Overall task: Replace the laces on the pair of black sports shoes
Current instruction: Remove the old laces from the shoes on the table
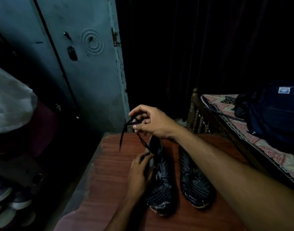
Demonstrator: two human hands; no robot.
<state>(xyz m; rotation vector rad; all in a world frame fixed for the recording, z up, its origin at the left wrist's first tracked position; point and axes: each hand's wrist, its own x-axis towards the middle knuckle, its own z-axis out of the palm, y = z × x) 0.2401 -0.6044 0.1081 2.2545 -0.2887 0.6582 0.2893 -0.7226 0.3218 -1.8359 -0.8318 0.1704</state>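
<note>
Two black sports shoes stand side by side on a reddish wooden table (109,172), toes towards me: the left shoe (161,184) and the right shoe (195,185). My right hand (149,122) is raised above the left shoe's heel end and pinches a black lace (124,130). The lace runs taut down to the shoe's collar, and its free end dangles to the left. My left hand (140,169) rests against the left shoe's side, fingertips pinching the lace at the collar. My right forearm crosses over the right shoe's heel.
A blue-grey metal cupboard door (83,64) stands behind the table. At the right, a bed with a patterned sheet (252,135) carries a dark backpack (272,114). Several other shoes (8,202) lie on the floor at the lower left. The background is dark.
</note>
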